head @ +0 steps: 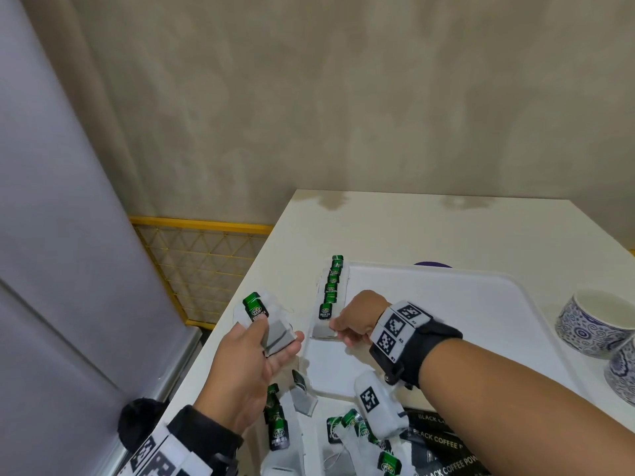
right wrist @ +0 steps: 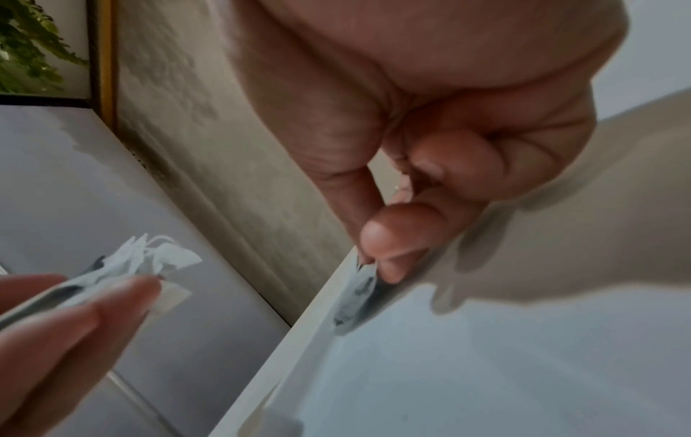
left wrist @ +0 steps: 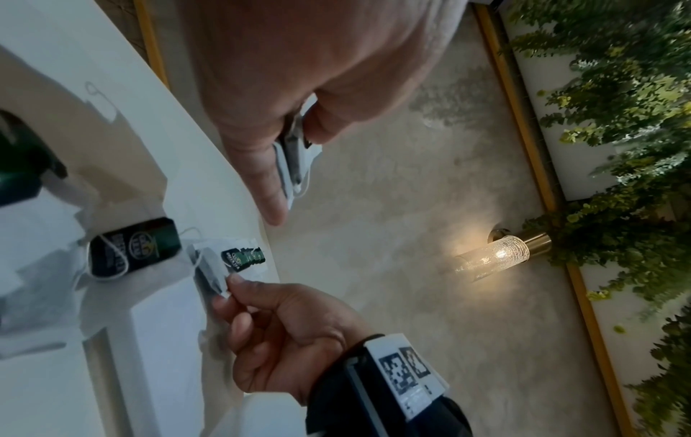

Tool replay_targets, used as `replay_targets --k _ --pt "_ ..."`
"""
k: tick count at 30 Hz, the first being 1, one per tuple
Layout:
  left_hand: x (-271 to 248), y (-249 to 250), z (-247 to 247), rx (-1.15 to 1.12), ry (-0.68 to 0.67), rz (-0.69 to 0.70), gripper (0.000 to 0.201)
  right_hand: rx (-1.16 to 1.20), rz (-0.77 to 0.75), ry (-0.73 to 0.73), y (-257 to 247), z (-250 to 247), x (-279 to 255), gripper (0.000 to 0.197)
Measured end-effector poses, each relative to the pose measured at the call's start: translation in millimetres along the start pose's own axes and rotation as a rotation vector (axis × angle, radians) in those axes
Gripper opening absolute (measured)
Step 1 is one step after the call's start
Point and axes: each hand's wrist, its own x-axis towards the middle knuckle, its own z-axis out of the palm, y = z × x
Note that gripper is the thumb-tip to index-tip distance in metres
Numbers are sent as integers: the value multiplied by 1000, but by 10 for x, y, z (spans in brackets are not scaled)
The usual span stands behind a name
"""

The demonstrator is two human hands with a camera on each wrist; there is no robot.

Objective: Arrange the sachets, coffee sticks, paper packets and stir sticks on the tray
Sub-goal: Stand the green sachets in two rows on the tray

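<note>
A white tray [head: 429,321] lies on the white table [head: 395,228]. Along its left edge runs a row of tea-bag sachets [head: 330,290] with green tags. My right hand [head: 338,330] pinches the corner of the nearest sachet [head: 323,329] in that row, low on the tray; the right wrist view shows thumb and finger [right wrist: 392,233] closed on the sachet [right wrist: 357,288]. My left hand [head: 278,333] hovers left of the tray and holds a small stack of sachets [head: 275,333] between thumb and fingers, a green tag [head: 256,307] sticking up. The left wrist view shows that stack [left wrist: 295,153].
Several loose green-tag sachets [head: 276,427] lie at the near table edge, with black coffee packets [head: 443,441] beside them. Two blue-patterned cups [head: 591,324] stand right of the tray. A grey cabinet [head: 68,269] and a yellow mesh rack [head: 206,262] flank the table's left side.
</note>
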Motion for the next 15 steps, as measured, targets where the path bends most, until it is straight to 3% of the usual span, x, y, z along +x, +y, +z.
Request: replay_targets --k 6,12,15 --pt "14 -26 -24 2 -11 -12 15 1 -4 -11 -11 25 -13 24" --pt "25 -55 -17 36 -100 5 20 -350 -173 52 -54 -32 15 31" --pt "33 -57 -41 99 -143 31 19 -49 -314 -59 -64 -56 -69 27"
